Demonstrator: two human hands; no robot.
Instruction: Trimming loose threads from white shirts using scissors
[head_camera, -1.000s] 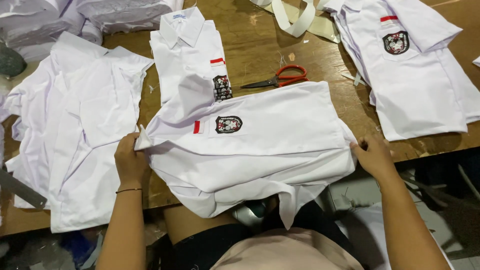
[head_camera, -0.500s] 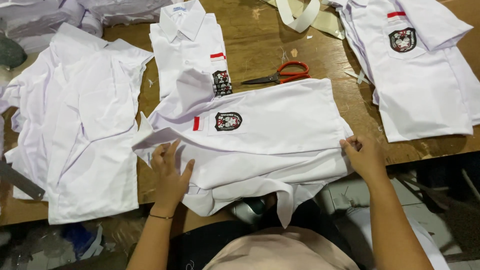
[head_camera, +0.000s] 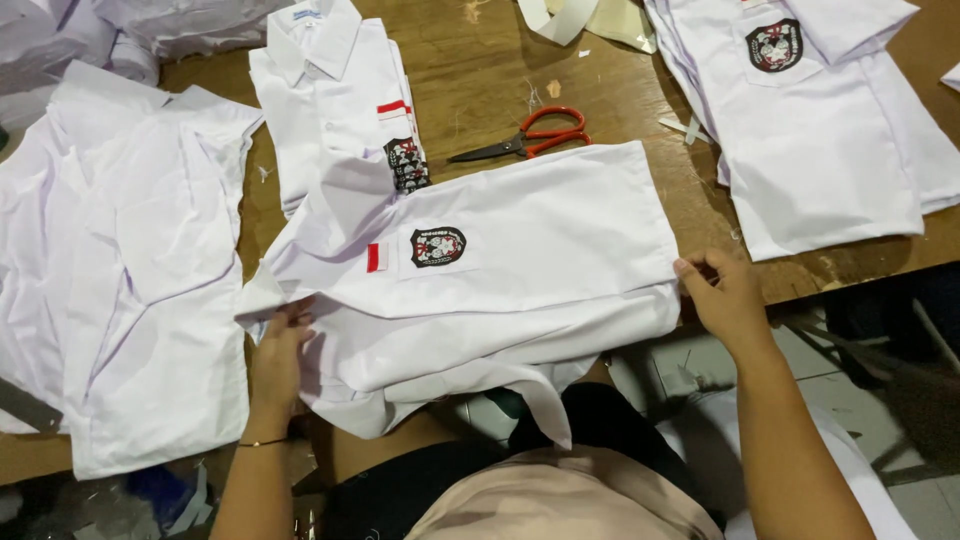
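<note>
White shirt (head_camera: 520, 270) lies sideways across the near edge of the wooden desk (head_camera: 480, 80), lower part hanging off toward the person's lap. Left hand (head_camera: 280, 345) at the shirt's left end, fingers curled onto the fabric edge, gripping it. Right hand (head_camera: 725, 295) at the shirt's right edge, fingertips pinching the folded hem. Shirt stretched between the two hands.

Badges: shield-shaped black, red and white crest (head_camera: 437, 246) on the held shirt's pocket, small red rectangle tab (head_camera: 373, 257) just left of it. Second folded shirt (head_camera: 335, 110), behind and partly under the held one, has the same kind of crest (head_camera: 407, 163) and a red tab (head_camera: 393, 107) above it. Third crest (head_camera: 774, 44) on the shirt stack (head_camera: 830, 150) at upper right.

Count: three crests visible, two red tabs clearly seen. One pair of red-handled scissors (head_camera: 525, 140) on the desk just behind the held shirt, blades pointing left. Plain white shirts spread at left (head_camera: 130, 280), exact number cannot tell. More white fabric bundled at top left (head_camera: 80, 30). Pale strips (head_camera: 570, 15) at the top edge.
</note>
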